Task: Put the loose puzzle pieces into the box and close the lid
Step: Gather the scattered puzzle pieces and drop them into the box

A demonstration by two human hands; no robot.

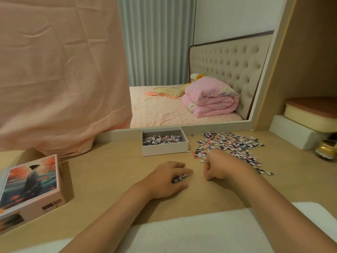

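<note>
The left hand [166,178] is lying palm-down on the table [109,167], its fingers curling over a small clump of puzzle pieces [179,178] that is peeking out from under them. The right hand [217,167] is closing into a loose fist at the near edge of the loose pile [229,146]; whether it is holding anything is hidden. The open box [165,144] is sitting behind the hands against the mirror frame, partly filled with pieces. The lid [31,187] is lying at the far left, its corner cut off by the picture edge.
</note>
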